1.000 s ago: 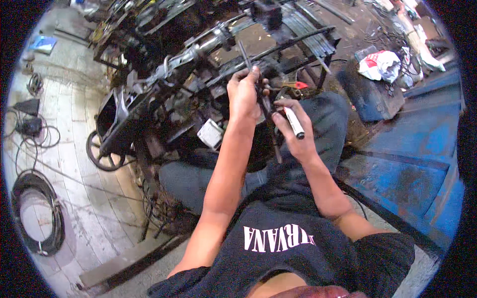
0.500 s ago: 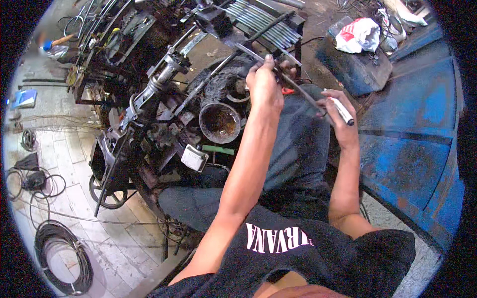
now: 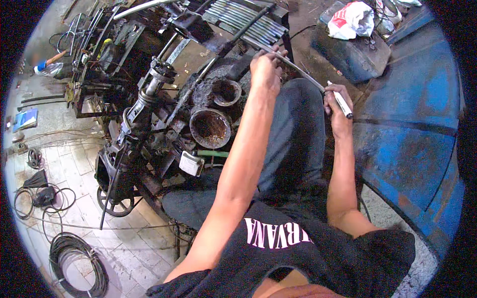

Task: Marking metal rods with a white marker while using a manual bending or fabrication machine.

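A thin metal rod (image 3: 301, 71) runs slantwise between my hands, over my right knee. My left hand (image 3: 267, 72) is closed around its upper part, near a rack of parallel metal rods (image 3: 248, 19). At the rod's lower end is my right hand (image 3: 339, 105), its fingers bent. That hand also holds a white marker (image 3: 342, 103) with a black end, lying across the palm and pointing down. Whether the right fingertips pinch the rod or only touch it is hard to see.
Left of my forearm stand a dark machine (image 3: 146, 94) and two round metal cups (image 3: 210, 129) with brownish contents. Blue metal panels (image 3: 407, 159) lie right. A white plastic bag (image 3: 351, 21) rests on a metal box. Coiled cable (image 3: 79, 265) lies on the floor. Another person's arm (image 3: 56, 58) shows far left.
The view has shifted a little. Both hands remain on the rod, and the left fingers are now wrapped over it. The small red-orange thing beside my left hand no longer shows.
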Demonstrator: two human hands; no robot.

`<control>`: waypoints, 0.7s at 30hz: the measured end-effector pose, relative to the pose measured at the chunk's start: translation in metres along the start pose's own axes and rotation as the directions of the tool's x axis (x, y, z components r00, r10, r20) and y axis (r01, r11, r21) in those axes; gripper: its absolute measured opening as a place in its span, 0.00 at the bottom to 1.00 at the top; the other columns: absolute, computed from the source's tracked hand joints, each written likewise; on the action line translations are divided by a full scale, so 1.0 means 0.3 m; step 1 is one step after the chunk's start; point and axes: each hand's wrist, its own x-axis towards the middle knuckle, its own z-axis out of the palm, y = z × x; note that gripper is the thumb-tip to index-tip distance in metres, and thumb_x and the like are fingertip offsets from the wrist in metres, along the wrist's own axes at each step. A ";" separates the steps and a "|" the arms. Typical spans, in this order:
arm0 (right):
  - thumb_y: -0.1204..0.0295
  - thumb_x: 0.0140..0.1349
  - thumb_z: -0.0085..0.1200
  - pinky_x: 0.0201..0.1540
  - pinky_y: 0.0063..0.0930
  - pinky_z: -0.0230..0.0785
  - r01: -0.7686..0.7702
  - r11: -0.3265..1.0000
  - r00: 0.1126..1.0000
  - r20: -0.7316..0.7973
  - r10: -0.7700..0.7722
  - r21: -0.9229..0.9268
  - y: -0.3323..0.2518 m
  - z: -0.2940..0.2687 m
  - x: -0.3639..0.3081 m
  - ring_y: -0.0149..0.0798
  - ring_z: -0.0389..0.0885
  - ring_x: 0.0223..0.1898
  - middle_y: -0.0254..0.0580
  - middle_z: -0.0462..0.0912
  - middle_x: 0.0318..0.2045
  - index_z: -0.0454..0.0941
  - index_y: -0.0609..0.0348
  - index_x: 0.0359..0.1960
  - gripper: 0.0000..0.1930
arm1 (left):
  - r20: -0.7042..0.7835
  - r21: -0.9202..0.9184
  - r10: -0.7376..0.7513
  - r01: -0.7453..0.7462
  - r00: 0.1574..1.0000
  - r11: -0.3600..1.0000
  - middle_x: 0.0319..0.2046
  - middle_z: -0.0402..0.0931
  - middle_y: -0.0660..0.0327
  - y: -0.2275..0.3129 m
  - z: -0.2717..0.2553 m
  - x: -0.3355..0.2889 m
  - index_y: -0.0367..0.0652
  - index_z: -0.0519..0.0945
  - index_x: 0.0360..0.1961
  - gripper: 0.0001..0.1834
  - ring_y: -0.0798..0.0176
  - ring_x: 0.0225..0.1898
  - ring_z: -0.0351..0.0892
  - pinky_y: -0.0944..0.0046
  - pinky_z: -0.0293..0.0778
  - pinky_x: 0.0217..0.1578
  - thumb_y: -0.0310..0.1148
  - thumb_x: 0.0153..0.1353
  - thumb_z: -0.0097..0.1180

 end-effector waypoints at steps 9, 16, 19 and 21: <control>0.70 0.66 0.50 0.26 0.18 0.60 0.006 0.996 0.995 0.105 0.003 -0.087 -0.060 0.026 -0.009 0.24 0.70 0.26 0.31 0.72 0.25 0.74 0.55 0.41 0.06 | 0.104 0.101 0.030 -0.041 0.994 0.994 0.48 0.74 0.47 0.114 -0.082 -0.105 0.30 0.65 0.52 0.16 0.51 0.50 0.77 0.52 0.75 0.46 0.23 0.63 0.39; 0.75 0.66 0.48 0.28 0.24 0.65 0.191 0.938 0.981 0.039 -0.188 -0.289 0.021 0.179 0.027 0.26 0.70 0.24 0.33 0.72 0.23 0.71 0.56 0.39 0.03 | -0.007 -0.088 0.074 -0.075 0.997 0.993 0.38 0.74 0.58 0.021 -0.112 -0.012 0.41 0.64 0.55 0.21 0.62 0.38 0.77 0.63 0.72 0.33 0.21 0.59 0.44; 0.77 0.65 0.47 0.30 0.30 0.68 0.169 0.899 0.982 -0.005 -0.187 -0.404 0.088 0.255 0.061 0.37 0.77 0.26 0.43 0.76 0.25 0.70 0.55 0.40 0.04 | -0.083 -0.037 0.167 -0.170 0.982 0.985 0.38 0.74 0.58 -0.024 -0.122 0.018 0.38 0.54 0.65 0.32 0.64 0.37 0.77 0.65 0.70 0.32 0.21 0.59 0.45; 0.78 0.64 0.47 0.30 0.33 0.68 0.230 0.891 0.960 -0.061 -0.275 -0.392 0.136 0.311 0.103 0.43 0.78 0.26 0.47 0.77 0.26 0.69 0.56 0.40 0.05 | -0.061 0.035 0.209 -0.207 0.976 0.978 0.50 0.73 0.53 -0.036 -0.128 0.039 0.36 0.50 0.68 0.36 0.65 0.40 0.76 0.67 0.70 0.34 0.20 0.58 0.45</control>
